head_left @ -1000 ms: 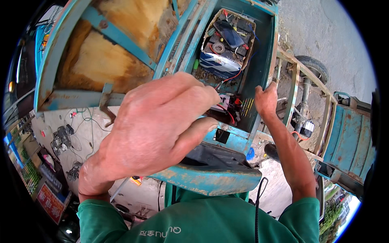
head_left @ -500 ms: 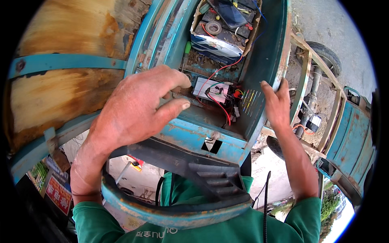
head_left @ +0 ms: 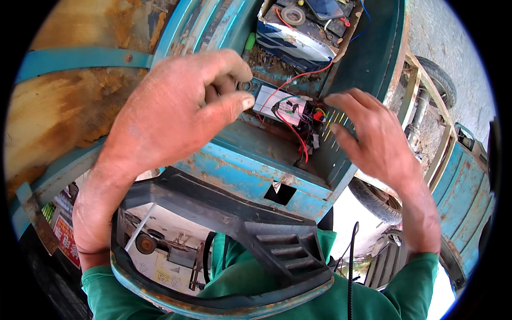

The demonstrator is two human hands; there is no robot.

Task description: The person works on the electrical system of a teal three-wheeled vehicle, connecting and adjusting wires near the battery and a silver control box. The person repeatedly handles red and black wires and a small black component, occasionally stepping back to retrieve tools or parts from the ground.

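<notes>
In a turquoise metal compartment [head_left: 314, 184] lies a silver box-shaped electrical unit [head_left: 280, 104] with red, green and black wires around it. My left hand [head_left: 170, 109] hovers left of the unit, fingers curled and thumb apart, nothing visible in its grasp. A small metal ring [head_left: 244, 86] shows by its fingertips. At the unit's right, my right hand [head_left: 376, 138] reaches over the compartment wall, fingers and thumb apart. Its fingertips are near a red connector [head_left: 319, 116] and thin yellow and white strands [head_left: 335, 125]. Whether they touch anything cannot be made out.
Behind the unit stands a torn carton of batteries [head_left: 298, 45], with a tape roll [head_left: 293, 15] and a phone [head_left: 325, 8] on top. A green-handled screwdriver [head_left: 249, 41] leans beside it. A black-and-turquoise curved frame [head_left: 213, 210] crosses before my body. Rusty framework and a wheel [head_left: 376, 200] lie right.
My right hand has let go of the compartment's right rim and moved inward towards the wires. My left hand has shifted slightly left and up in view. The view itself has moved.
</notes>
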